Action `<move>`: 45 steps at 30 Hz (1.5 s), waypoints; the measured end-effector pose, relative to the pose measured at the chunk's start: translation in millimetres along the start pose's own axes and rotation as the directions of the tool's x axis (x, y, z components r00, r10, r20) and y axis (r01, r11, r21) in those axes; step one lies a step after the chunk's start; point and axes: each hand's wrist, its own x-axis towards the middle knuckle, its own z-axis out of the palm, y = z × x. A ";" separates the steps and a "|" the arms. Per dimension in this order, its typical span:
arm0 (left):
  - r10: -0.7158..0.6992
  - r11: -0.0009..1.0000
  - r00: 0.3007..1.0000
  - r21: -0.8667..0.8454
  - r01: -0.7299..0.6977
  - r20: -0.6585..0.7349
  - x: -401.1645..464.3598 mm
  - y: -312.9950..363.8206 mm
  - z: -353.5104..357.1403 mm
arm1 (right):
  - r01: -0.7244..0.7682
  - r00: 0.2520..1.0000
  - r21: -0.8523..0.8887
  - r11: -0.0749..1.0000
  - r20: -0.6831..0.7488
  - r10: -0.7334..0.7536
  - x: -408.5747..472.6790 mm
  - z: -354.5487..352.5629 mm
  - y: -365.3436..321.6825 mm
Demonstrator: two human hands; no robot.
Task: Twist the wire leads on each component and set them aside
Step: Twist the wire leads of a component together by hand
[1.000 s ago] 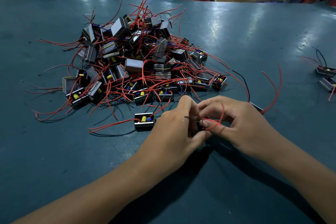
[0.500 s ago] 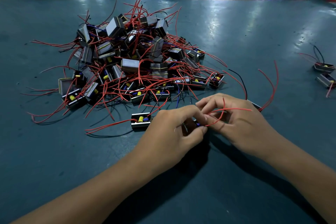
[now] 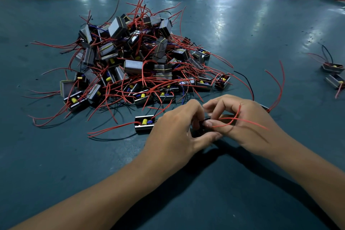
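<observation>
Both hands remain over the table [image 3: 56,155] in front of the pile [image 3: 141,65] — the left hand [image 3: 175,132] grips a mostly hidden component [image 3: 202,124], the right hand [image 3: 246,123] pinches its red wires [image 3: 248,121], now trailing rightwards — no legible writing.

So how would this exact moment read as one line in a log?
step: twisting leads | left hand: grips component | right hand: pinches red lead | pile: waiting | set aside: two visible

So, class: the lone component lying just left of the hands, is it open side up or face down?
Open side up: the lone component shows its yellow and blue parts inside.
</observation>
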 end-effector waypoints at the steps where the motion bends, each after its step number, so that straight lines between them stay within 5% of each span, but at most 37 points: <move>1: -0.003 1.000 1.000 0.001 0.003 0.008 -0.1 -0.4 0.1 | -0.006 1.000 0.027 1.000 0.011 0.005 -0.1 -0.2 0.6; 14: -0.008 0.997 0.999 -0.081 0.012 0.049 0.4 -3.7 -6.6 | 0.003 1.000 -0.025 1.000 0.007 -0.003 0.8 -0.2 5.9; 22: -0.200 0.905 0.980 -0.382 0.188 0.007 0.5 -0.4 0.4 | -0.039 0.985 -0.081 0.996 -0.168 0.025 -2.0 8.0 4.1; 33: -0.328 0.860 0.938 -0.445 0.249 -0.109 3.4 -5.6 6.3 | -0.079 0.958 -0.093 0.993 -0.283 0.050 -5.2 14.4 1.2; 40: -0.397 0.722 0.918 -0.624 0.298 -0.022 6.6 -9.9 4.9 | -0.084 0.970 -0.099 0.992 -0.236 0.058 -3.1 9.0 2.3; 45: -0.357 0.713 0.933 -0.633 0.301 0.042 7.7 -10.6 5.2 | 0.107 0.992 -0.209 0.972 -0.043 -0.119 -2.7 9.4 -2.5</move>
